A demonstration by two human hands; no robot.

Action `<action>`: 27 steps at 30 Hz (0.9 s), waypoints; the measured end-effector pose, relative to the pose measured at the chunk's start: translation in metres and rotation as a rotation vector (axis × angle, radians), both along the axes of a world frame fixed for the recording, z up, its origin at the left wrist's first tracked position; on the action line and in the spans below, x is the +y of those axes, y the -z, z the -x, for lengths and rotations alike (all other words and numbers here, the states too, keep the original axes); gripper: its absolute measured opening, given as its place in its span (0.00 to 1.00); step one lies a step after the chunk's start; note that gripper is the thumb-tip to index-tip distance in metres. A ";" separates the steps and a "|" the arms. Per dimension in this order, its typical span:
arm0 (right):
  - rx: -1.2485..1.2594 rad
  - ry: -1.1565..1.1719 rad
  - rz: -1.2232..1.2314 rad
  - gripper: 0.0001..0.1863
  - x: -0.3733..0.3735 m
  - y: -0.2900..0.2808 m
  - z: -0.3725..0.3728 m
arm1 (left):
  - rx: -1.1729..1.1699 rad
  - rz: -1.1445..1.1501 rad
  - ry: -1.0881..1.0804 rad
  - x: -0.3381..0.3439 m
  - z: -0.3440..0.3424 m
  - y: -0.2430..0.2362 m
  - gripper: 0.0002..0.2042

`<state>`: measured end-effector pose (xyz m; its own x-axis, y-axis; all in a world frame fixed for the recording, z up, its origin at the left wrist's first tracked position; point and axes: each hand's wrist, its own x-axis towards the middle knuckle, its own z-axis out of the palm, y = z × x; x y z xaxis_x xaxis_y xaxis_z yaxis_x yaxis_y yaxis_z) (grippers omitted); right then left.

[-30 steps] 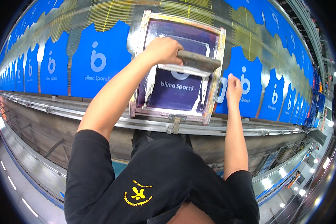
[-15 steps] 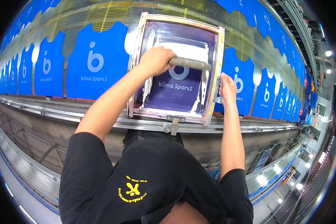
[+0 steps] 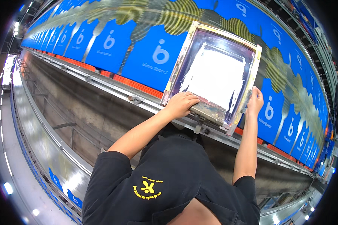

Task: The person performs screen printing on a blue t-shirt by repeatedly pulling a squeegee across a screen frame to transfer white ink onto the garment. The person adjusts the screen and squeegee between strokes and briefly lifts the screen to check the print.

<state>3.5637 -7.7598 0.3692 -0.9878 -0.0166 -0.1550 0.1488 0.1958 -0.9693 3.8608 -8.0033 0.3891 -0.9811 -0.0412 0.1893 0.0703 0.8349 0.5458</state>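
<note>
A screen printing frame [image 3: 229,35] lies over the long table, tilted slightly in view. White ink [image 3: 218,75] covers most of its mesh and hides the design below. My left hand [image 3: 182,105] is closed on the left part of a squeegee [image 3: 211,111], which rests inside the frame along its near end. At the frame's right side my right hand [image 3: 254,101] has its fingers curled at the edge, by a small metal fitting. Just left of the frame lies a blue shirt panel [image 3: 144,56] with a pale round logo.
More blue panels [image 3: 268,120] lie in rows along both sides of the table, with yellowish striped table surface [image 3: 180,17] between them. A metal rail [image 3: 112,87] with small stops runs along the near edge. Another long table [image 3: 65,172] stands at the lower left.
The squeegee and my left hand have come from the mesh's upper part to its near end. White ink now covers the logo area. The view has turned and shifted; my right hand stays at the frame's edge.
</note>
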 end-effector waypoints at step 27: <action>-0.109 0.033 -0.310 0.20 -0.272 0.042 -0.152 | -0.372 0.255 0.118 -0.396 0.169 -0.016 0.11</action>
<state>3.7158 -8.0314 0.3269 -0.9644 0.0791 -0.2522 0.2591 0.4720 -0.8426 3.6914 -8.3993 0.4049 -0.9794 0.0771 -0.1864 0.0113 0.9437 0.3306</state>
